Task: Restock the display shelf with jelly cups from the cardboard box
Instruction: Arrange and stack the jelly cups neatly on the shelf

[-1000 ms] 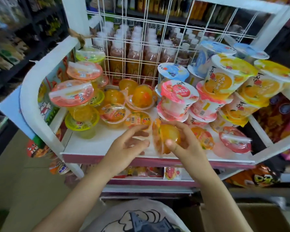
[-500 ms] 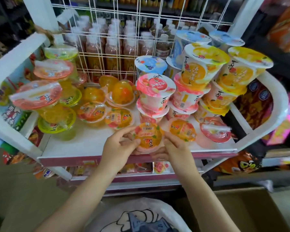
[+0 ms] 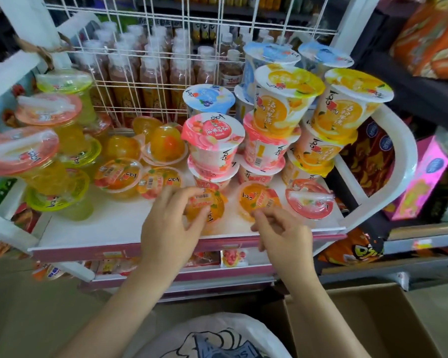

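A small orange jelly cup (image 3: 209,205) sits lid-up on the white display shelf (image 3: 106,226), in front of a stack of pink cups (image 3: 215,143). My left hand (image 3: 170,224) curls around its left side, fingers and thumb on it. My right hand (image 3: 281,229) hovers just right of it above the shelf's front edge, fingers loosely apart and holding nothing. Another orange cup (image 3: 258,200) lies beyond its fingertips. The cardboard box (image 3: 352,321) stands open at the bottom right; its inside is hidden.
Tall yellow and blue cups (image 3: 285,99) are stacked at the right, clear yellow cups (image 3: 49,161) at the left. A wire grid (image 3: 150,60) with bottles behind closes the back. A red-lidded cup (image 3: 309,202) lies front right. Snack bags (image 3: 352,250) fill neighbouring shelves.
The orange cup, held between both hands at the front edge, now rests further in on the shelf. My right hand has let go and drawn back to the right.
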Demonstrator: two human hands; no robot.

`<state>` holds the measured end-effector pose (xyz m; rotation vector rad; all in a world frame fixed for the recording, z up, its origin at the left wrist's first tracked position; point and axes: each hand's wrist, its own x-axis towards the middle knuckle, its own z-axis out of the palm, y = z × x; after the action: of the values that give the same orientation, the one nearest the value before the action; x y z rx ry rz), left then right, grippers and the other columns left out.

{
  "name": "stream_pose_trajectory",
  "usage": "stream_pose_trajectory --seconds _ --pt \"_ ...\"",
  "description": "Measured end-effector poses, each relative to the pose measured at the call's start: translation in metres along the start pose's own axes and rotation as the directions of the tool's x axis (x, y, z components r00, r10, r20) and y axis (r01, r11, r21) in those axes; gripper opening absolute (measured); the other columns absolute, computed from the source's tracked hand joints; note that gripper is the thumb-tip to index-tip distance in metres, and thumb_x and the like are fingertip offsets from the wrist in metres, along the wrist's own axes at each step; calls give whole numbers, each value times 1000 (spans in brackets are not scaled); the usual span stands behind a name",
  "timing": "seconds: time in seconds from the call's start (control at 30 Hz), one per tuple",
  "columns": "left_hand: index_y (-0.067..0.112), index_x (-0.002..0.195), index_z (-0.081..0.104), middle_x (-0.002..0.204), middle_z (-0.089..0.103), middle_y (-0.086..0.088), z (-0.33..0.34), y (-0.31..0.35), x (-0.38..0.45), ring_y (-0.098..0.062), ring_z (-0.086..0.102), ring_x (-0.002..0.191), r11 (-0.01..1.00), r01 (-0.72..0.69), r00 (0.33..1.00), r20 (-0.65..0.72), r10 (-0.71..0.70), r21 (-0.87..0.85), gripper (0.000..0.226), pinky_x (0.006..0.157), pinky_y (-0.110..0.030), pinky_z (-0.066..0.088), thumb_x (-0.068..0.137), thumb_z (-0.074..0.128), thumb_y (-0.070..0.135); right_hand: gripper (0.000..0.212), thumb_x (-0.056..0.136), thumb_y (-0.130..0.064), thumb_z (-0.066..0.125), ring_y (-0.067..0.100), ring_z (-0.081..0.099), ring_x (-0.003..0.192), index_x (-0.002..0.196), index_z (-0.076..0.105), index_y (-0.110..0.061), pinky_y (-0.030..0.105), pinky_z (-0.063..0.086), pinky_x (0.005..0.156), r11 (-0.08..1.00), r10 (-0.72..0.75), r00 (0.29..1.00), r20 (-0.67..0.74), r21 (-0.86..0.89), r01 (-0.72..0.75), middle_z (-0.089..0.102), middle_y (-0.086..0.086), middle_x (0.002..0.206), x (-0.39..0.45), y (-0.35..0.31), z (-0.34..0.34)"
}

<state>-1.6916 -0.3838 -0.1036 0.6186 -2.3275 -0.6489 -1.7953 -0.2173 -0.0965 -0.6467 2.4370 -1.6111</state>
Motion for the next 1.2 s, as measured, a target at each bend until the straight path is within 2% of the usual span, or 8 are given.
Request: stream_pose_trajectory --seconds 0.1,0.2,0.37,0.5,0.6,0.77,0.97,1.2 --pt "15 113 68 110 64 0 18 22 8 -13 59 97 978 -181 979 79 189 -100 32 81 -20 51 94 58 39 15 93 -29 61 8 61 73 107 64 -25 19 53 62 972 -233 928 -292 -99 213 65 -7 87 5 12 -31" --pt "14 123 66 129 62 -3 41 44 13 -17 51 121 953 -300 923 238 303 -49 44 104 -33 44 98 46 44 44 87 -32 70 4 54 93 125 52 -18 15 48 77 971 -224 887 -403 -169 168 52 -1 111 15 29 -56" --pt "13 142 52 150 47 -8 70 56 18 -25 37 141 910 -359 862 448 237 207 64 116 -36 15 101 25 55 91 72 -58 76 10 45 127 144 33 -24 24 46 99 995 -84 982 -168 -67 74 42 -4 136 33 60 -65" --pt "15 147 46 156 40 -7 79 54 13 -26 33 146 917 -312 867 470 168 247 68 120 -40 17 102 18 57 94 73 -35 86 7 45 133 147 30 -22 43 53 99 985 -120 989 -81 112 128 44 -10 141 44 76 -63" --pt "18 148 44 157 39 -4 82 52 11 -23 32 147 931 -281 875 460 149 233 68 121 -43 23 103 15 58 94 72 -28 87 -6 48 124 147 31 -24 36 56 95 982 -101 993 -60 157 110 45 -35 130 50 76 -64" --pt "26 147 46 157 37 9 72 61 12 -1 18 148 979 -181 891 436 125 89 68 122 -26 5 98 20 65 86 70 -21 86 -8 57 113 139 37 -31 17 52 94 962 -107 991 -75 244 122 54 -25 120 45 57 -82" --pt "61 130 42 134 47 41 30 79 -2 11 43 129 963 50 965 260 21 -263 55 105 -10 34 80 65 62 83 64 -36 86 0 60 114 136 45 -23 18 52 91 914 -290 945 150 335 227 60 -23 120 48 5 -71" --pt "33 110 67 100 74 18 -33 22 -11 -6 69 96 796 349 928 66 -366 -496 53 84 -22 52 62 78 53 66 88 -39 67 14 64 112 148 39 -36 46 54 94 905 -387 845 369 328 271 64 -9 129 34 -38 28"
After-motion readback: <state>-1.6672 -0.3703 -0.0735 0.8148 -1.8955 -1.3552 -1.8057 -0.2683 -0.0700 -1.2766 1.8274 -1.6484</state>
